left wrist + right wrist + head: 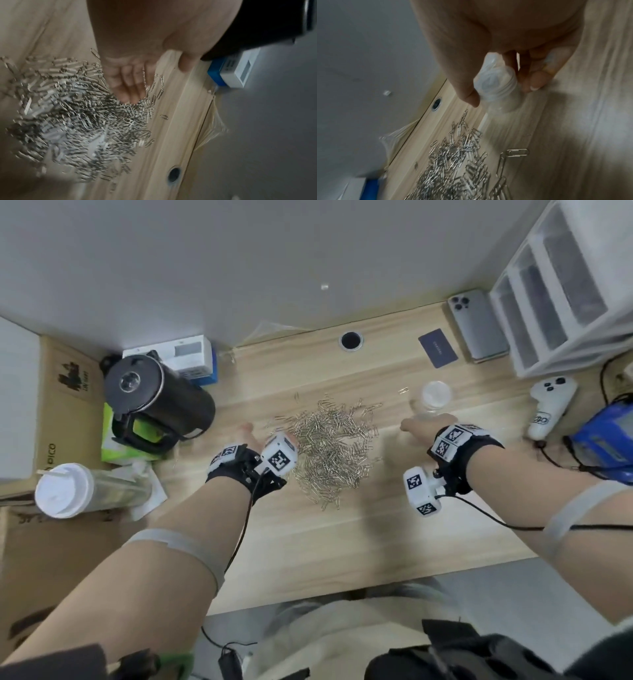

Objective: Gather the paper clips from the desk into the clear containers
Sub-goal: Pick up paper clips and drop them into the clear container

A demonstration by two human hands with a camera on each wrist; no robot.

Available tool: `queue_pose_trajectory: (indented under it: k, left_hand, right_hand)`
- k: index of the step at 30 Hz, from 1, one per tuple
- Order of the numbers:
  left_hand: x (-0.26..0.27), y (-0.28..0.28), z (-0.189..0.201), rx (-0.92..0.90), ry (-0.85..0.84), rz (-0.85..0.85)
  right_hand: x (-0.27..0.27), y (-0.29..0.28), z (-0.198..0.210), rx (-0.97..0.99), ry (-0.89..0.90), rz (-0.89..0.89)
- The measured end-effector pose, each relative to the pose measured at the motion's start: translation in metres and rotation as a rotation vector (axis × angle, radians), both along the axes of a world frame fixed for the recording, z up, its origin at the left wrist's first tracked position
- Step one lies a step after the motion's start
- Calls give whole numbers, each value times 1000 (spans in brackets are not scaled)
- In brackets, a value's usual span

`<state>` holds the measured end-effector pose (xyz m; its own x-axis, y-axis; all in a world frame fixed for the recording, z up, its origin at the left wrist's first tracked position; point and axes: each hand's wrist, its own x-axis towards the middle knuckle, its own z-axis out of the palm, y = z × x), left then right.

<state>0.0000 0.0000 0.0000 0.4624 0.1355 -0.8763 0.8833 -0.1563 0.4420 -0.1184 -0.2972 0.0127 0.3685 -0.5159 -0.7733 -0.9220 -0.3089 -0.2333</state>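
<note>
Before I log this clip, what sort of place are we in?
Probably an office or study desk: a wooden desk with a cable hole, a phone, white plastic drawers and a heap of paper clips.

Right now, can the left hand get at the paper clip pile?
Probably yes. The left hand is open with its fingertips at the edge of the paper clip pile, and nothing lies between them. The right hand is off to the side, holding the clear container.
</note>
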Motion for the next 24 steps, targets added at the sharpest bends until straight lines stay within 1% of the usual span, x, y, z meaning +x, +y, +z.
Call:
queue_pose_trajectory:
  k: [1,2,3,4,6,7,8,9,11,13,16,18,20,22,24]
  left_hand:
    - [-4,-8,5,-55,42,-5]
    - [-6,-16,8,-147,96,-43]
    - [-14,-27,19,-196,154,-84]
    - [-18,-36,19,-212,199,-167]
    - [-19,-48,26,-249,245,-285]
    - [-20,-54,32,-280,251,-282]
    - [-20,-58,32,-311,252,-287]
    - [-21,-63,35,-371,262,-295]
    - [-23,-65,39,-471,229,-283]
    - [-20,-62,31,-493,205,-291]
    - [-19,-56,32,-442,167,-324]
    - [-18,-51,28,-417,175,-324]
    - [-16,-49,28,-388,204,-296]
    - [-16,-48,27,-355,215,-278]
    - [-14,-45,27,-367,221,-230]
  right_hand:
    - [4,7,1,66,-88,-12]
    - [9,12,2,133,-157,-16]
    - [14,19,-1,190,-174,-4]
    - [19,26,1,230,-197,57]
    - [29,41,9,356,-225,153]
    - [35,48,10,420,-232,187]
    - [40,54,11,440,-250,241]
    - [44,62,16,445,-255,304]
    - [52,75,19,442,-264,395]
    - [58,83,16,419,-269,434]
    - [61,90,9,352,-294,459]
    - [61,92,5,323,-321,475]
    - [61,94,5,311,-367,534]
    - [62,95,8,317,-402,604]
    - [67,94,8,371,-443,641]
